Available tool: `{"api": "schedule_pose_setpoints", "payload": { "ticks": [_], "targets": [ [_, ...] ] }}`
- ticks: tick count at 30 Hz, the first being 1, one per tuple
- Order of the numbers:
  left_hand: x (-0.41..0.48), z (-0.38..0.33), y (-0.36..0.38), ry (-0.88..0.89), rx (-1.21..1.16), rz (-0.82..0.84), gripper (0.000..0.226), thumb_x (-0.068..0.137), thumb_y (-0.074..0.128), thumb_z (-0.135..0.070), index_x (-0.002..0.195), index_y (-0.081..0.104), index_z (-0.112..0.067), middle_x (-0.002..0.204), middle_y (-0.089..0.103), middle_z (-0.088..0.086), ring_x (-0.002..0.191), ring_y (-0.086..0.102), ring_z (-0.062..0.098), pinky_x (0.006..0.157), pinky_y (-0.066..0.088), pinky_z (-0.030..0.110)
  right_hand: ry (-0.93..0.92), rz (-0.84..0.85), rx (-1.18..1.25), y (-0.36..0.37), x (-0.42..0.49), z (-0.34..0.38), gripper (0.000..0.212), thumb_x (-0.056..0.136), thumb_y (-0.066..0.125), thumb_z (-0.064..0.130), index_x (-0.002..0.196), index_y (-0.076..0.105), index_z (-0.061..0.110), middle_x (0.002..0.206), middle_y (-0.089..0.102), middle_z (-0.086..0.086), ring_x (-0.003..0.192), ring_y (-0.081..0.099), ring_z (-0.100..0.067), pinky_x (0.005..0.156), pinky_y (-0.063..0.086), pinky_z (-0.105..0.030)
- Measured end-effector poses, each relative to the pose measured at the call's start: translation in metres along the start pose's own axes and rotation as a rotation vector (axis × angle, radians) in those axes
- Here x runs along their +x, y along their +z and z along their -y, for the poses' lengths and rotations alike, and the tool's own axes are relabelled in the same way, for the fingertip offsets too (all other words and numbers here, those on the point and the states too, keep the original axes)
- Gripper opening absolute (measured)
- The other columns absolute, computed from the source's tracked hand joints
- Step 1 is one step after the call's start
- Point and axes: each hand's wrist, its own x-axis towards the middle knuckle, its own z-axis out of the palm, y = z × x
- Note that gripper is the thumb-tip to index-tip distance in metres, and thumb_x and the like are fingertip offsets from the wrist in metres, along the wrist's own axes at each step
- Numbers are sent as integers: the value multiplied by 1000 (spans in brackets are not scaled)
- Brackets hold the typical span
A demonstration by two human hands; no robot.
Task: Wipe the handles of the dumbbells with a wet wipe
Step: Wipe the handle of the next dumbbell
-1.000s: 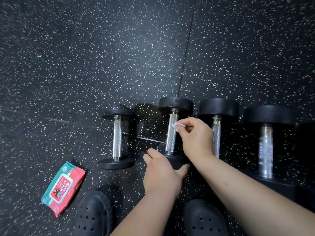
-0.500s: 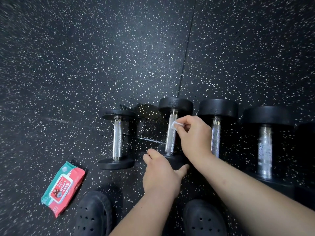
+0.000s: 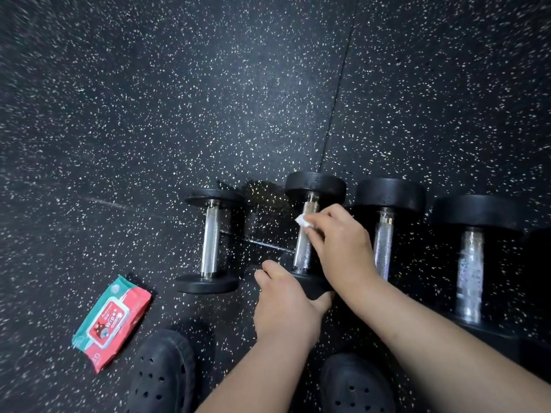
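Note:
Several black dumbbells with chrome handles lie side by side on the floor. My right hand (image 3: 340,242) pinches a small white wet wipe (image 3: 303,221) against the upper part of the second dumbbell's handle (image 3: 302,251). My left hand (image 3: 283,302) grips that dumbbell's near black end, most of which it hides. The smallest dumbbell (image 3: 210,239) lies to the left, untouched. Two larger dumbbells (image 3: 384,234) (image 3: 471,263) lie to the right.
A red and green wet wipe packet (image 3: 111,320) lies on the speckled black rubber floor at lower left. My two black perforated clogs (image 3: 162,374) (image 3: 354,386) stand at the bottom edge. A floor seam (image 3: 337,93) runs away behind the dumbbells.
My right hand with the wipe has slid a little down and left along the second dumbbell's handle. My left hand has stayed on the near end.

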Motion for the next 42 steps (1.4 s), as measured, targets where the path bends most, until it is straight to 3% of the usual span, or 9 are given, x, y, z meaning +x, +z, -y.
{"api": "schedule_pose_setpoints", "payload": {
  "ticks": [10,17,21,24,26,29,34,38,42],
  "targets": [
    [1,0,0,1,4,0,106,67,87,-70,135,30,-12,131,38,4,107,68,29,80,53,40,-132,44,-231,2,14,-4,15,96,71,30,97,80,18,87,58,1,82,55,-24,65,53,-38],
    [0,-3,0,-13,-5,15,105,65,86,-72,132,29,-14,128,38,2,103,68,28,73,47,37,-177,184,-476,5,32,12,26,91,78,28,72,72,12,75,57,-5,67,60,-32,50,45,-33],
    [-1,-3,-4,-10,-7,29,98,68,88,-64,128,28,-14,124,35,0,104,67,29,73,46,37,-71,346,-555,9,36,29,33,55,97,10,57,64,12,65,58,-9,42,56,-28,44,21,-18],
    [-1,-2,-3,-17,-20,34,89,74,87,-49,129,28,-13,127,36,3,104,66,31,76,50,39,-118,528,-660,12,28,43,16,75,84,3,87,74,7,93,69,-12,67,71,-31,53,37,-29],
    [-1,-2,-2,-10,-15,18,96,71,88,-56,132,29,-12,128,37,3,106,66,30,75,48,37,-104,463,-698,12,38,36,8,89,73,9,96,73,12,99,66,-6,79,72,-30,53,32,-28],
    [0,-2,0,-14,-7,14,108,65,87,-70,135,29,-11,129,39,3,106,67,29,76,48,38,-72,305,-703,9,45,29,24,68,91,13,69,67,18,72,55,0,47,55,-25,47,10,-22],
    [0,-2,-3,-13,-3,35,97,73,88,-54,135,27,-11,133,38,5,108,67,29,74,44,36,-132,307,-545,12,8,15,38,65,97,18,61,60,20,66,54,0,38,52,-26,40,27,-23],
    [0,-2,0,-17,2,14,105,67,87,-69,134,30,-12,131,39,4,108,67,29,78,48,39,-130,86,-449,4,12,5,27,102,60,43,89,70,21,89,61,1,59,65,-31,46,43,-31],
    [1,-2,-1,-14,7,19,99,68,86,-69,129,30,-14,130,40,4,106,66,30,79,50,40,-51,83,-357,-5,3,5,25,102,52,45,104,67,25,98,59,3,68,65,-31,52,50,-38]
  ]
}}
